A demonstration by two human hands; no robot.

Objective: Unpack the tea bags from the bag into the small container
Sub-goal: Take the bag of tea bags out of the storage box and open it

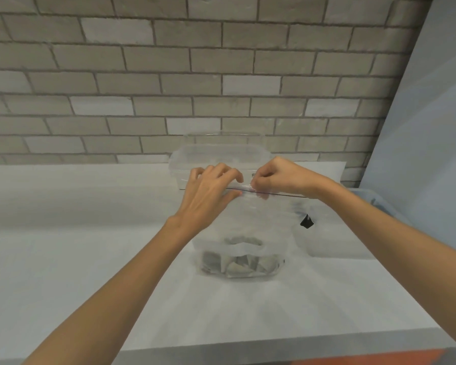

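A clear zip bag (258, 219) stands upright on the white counter (90, 259), with several grey-green tea bags (241, 263) heaped at its bottom. My left hand (208, 196) and my right hand (279, 179) both pinch the bag's top seal strip near its middle, fingertips close together. Behind the bag stands a clear plastic container (221, 154), largely hidden by the bag and my hands. Whether the seal is parted I cannot tell.
A second clear tub (334, 241) with a black clip sits to the right of the bag. A grey brick wall rises behind the counter, and a pale blue panel (419, 127) closes off the right side. The counter's front edge runs below my forearms.
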